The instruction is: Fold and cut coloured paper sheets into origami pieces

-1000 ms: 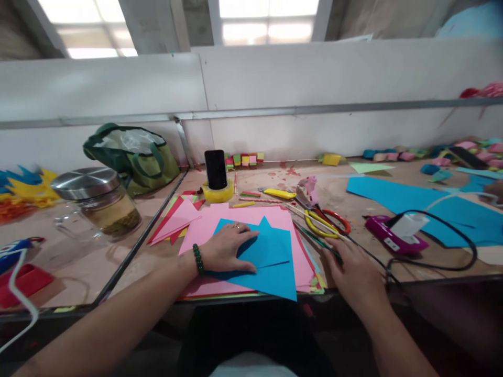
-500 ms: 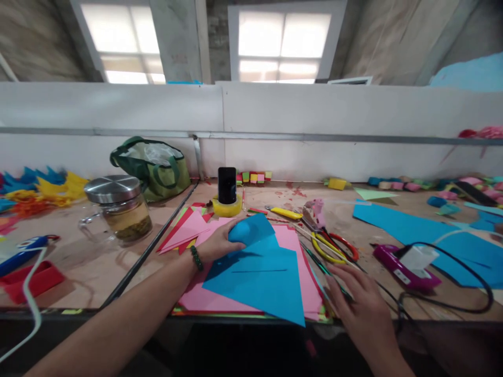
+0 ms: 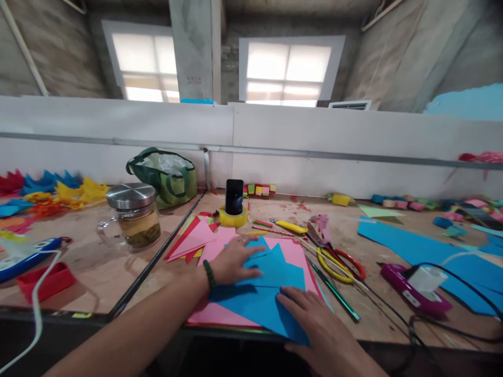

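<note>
Blue paper with a dark slit-like line across it lies over a stack of pink paper at the table's front edge. My left hand, with a green bead bracelet at the wrist, lies on the upper left of the blue paper, fingers spread. On the paper's lower right corner rests my right hand, its fingers stretched out. Right of the stack is a green metallic pen-like tool. Scissors with yellow and red handles lie beyond it, near a yellow utility knife.
A phone stands in a yellow tape roll behind the stack. To the left are a glass mug, a green bag and a red tray. A purple power strip with black cable sits to the right, near more blue paper.
My right hand has moved left from beside the pen-like tool onto the blue paper. The paper's raised upper part now lies flatter under my left hand. The view has tilted up.
</note>
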A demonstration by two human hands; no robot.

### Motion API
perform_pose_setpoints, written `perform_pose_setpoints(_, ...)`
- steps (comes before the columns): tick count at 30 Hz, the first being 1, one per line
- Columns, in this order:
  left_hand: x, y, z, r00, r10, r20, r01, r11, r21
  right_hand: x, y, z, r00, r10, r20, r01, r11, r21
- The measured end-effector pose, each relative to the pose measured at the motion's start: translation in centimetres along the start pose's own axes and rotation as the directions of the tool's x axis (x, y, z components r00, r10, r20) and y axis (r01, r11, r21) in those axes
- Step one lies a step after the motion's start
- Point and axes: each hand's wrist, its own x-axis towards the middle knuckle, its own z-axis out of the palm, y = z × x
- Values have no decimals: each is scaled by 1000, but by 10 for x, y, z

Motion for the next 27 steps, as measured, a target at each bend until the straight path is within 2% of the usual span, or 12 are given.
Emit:
perform_pose_setpoints(2, -1, 13, 8, 976, 148, 158, -151, 988, 9, -1, 1, 3, 1000, -8, -28, 8, 1000, -4)
perform_pose_setpoints(4, -2, 19, 14, 946, 210, 245, -227, 973, 42, -4, 3, 4, 997, -29, -68, 30, 999, 10)
perform_pose_setpoints(11, -1, 17, 7, 952, 212, 219, -255, 948, 188, -14, 15, 13, 947, -145, -288, 168, 984, 58)
perform_pose_setpoints(16, -2, 15, 6, 978, 123, 170, -164, 954, 250, -16, 20, 11, 929, -189, -320, 205, 979, 18)
perform_pose_setpoints(22, -1, -1, 6, 995, -59, 86, 29, 947, 320, -20, 18, -4, 869, -223, -441, 274, 960, 55)
perform_pose_setpoints(27, 0, -18, 1, 982, -187, 13, 174, 935, 309, -19, 22, 1, 887, -189, -422, 253, 962, 101)
